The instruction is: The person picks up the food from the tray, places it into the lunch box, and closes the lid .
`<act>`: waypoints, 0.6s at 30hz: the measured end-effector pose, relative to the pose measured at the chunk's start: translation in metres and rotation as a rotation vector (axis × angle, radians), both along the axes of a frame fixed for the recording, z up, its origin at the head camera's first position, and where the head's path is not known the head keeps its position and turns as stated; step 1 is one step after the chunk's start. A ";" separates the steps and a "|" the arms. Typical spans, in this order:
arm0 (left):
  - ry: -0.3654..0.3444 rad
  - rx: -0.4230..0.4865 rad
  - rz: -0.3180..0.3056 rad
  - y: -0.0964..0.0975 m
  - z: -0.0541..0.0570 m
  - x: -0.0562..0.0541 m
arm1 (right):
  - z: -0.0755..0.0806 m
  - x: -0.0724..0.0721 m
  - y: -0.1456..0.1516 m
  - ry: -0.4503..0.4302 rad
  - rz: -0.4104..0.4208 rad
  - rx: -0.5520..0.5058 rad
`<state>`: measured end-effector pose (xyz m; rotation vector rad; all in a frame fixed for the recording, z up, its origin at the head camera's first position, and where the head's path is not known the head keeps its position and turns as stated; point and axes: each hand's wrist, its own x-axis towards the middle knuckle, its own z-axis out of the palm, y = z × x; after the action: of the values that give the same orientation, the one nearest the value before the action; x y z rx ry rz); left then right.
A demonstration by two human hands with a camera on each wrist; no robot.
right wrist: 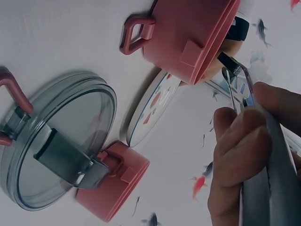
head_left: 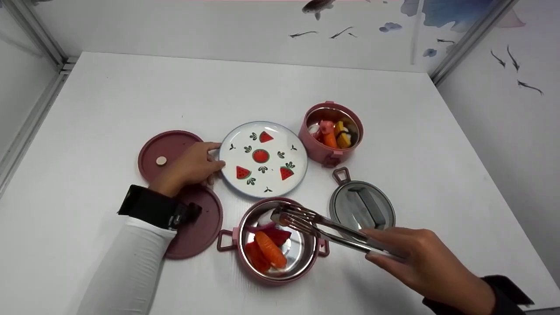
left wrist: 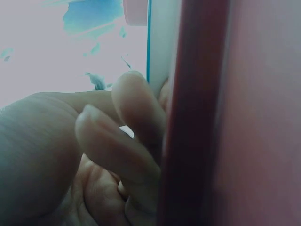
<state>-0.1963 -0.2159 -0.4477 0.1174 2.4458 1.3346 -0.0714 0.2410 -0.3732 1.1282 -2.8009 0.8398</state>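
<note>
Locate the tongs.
In the head view, the tongs are right of center in the right hand, tips over the two-handled pot, near the gray lid.

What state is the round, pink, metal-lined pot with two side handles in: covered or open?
Open: the head view looks into the uncovered pink pot, showing its shiny metal lining and glossy orange pieces.

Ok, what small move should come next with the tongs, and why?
I'd probably lower the tongs toward the long orange piece in the near pot. The right hand holds them with their tips above that pot, the piece looks uncovered, and the left hand touches the edge of the plate, which carries no food.
</note>
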 end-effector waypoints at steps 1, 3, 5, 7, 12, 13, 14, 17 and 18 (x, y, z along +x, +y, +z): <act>0.000 0.001 0.000 0.000 0.000 0.000 | 0.000 0.000 0.001 -0.016 -0.009 0.008; 0.001 0.001 0.000 -0.001 0.000 0.000 | -0.002 0.001 0.001 -0.028 -0.014 0.011; 0.000 0.002 0.000 -0.001 0.000 0.001 | -0.003 0.001 0.002 -0.026 -0.016 0.010; -0.002 0.000 0.001 -0.001 0.000 0.001 | -0.005 0.001 0.003 -0.017 -0.020 0.011; -0.005 -0.002 0.001 0.000 0.001 0.001 | -0.006 -0.001 0.002 -0.020 -0.040 0.008; -0.004 -0.001 0.000 0.000 0.001 0.001 | -0.007 -0.001 0.002 -0.023 -0.044 0.005; -0.005 -0.001 0.001 0.000 0.001 0.001 | -0.007 -0.002 0.001 -0.021 -0.047 0.004; 0.000 -0.002 0.001 0.000 0.001 0.001 | -0.006 -0.004 0.001 -0.044 -0.056 -0.019; 0.001 -0.004 0.002 0.000 0.001 0.001 | -0.006 -0.004 0.002 -0.059 -0.057 -0.037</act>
<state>-0.1949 -0.2158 -0.4467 0.1144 2.4497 1.3306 -0.0758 0.2426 -0.3795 1.0294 -2.8371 0.9307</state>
